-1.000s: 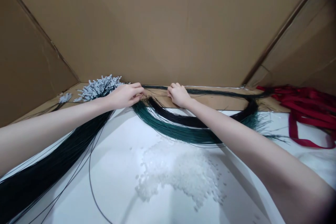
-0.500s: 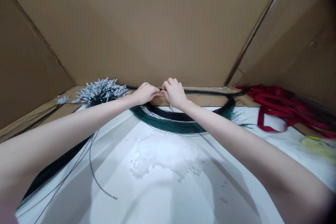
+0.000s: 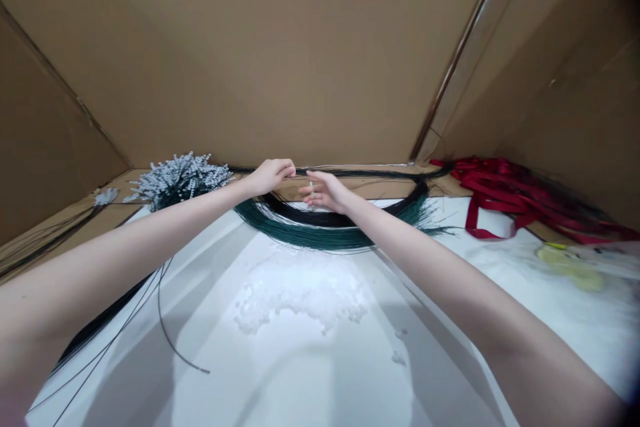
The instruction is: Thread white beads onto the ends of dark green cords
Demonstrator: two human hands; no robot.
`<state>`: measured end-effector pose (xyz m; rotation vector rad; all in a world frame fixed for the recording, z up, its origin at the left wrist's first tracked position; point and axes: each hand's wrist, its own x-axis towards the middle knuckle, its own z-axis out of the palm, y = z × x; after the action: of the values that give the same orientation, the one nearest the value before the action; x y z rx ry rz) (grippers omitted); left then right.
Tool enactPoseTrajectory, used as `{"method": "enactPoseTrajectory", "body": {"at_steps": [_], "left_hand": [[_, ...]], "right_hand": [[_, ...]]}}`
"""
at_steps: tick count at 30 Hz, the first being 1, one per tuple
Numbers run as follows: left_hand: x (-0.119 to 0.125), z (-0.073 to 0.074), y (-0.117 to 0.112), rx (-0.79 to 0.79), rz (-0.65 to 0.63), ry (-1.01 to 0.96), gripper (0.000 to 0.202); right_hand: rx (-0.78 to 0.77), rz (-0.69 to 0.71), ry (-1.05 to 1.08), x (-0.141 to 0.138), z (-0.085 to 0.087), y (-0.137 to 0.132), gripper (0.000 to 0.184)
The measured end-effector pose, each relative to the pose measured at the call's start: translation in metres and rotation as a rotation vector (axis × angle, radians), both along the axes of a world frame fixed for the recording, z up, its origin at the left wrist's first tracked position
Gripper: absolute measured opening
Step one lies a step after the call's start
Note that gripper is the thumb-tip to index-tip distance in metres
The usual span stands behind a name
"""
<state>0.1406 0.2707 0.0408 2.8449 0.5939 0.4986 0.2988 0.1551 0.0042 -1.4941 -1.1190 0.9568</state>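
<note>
My left hand (image 3: 274,175) is closed in a pinch above the far side of the wire coil; whatever its fingertips hold is hidden or too thin to make out. Just to its right, my right hand (image 3: 327,193) has its fingers apart and palm partly turned to view. A small white piece (image 3: 311,187) shows against its fingers, and I cannot tell if it is gripped. Below both hands curves a bundle of dark green wire (image 3: 305,236), with a black wire bundle (image 3: 320,217) inside it. A pile of small translucent white beads (image 3: 300,290) lies on the white surface nearer me.
Stems with whitish beaded tips (image 3: 183,177) lie bunched at left, beside a smaller whitish bunch (image 3: 105,197). Loose dark wires (image 3: 170,337) trail beneath my left forearm. Red ribbon (image 3: 500,203) is heaped at right, near a clear plastic bag (image 3: 570,267). Cardboard walls (image 3: 280,60) enclose the back and sides.
My hands were together at the fingertips; now they are apart. The right hand has opened and turned its palm into view. The whole view has shifted slightly.
</note>
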Motion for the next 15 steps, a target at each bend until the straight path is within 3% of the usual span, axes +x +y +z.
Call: {"method": "enactPoseTrajectory", "body": {"at_steps": [7, 15], "left_hand": [[-0.017, 0.000, 0.008, -0.027, 0.012, 0.012, 0.026], [-0.045, -0.002, 0.028, -0.001, 0.097, 0.053, 0.026]], "right_hand": [[0.186, -0.322, 0.209, 0.065, 0.015, -0.001, 0.034], [0.299, -0.706, 0.245, 0.152, 0.069, -0.033, 0.029]]}}
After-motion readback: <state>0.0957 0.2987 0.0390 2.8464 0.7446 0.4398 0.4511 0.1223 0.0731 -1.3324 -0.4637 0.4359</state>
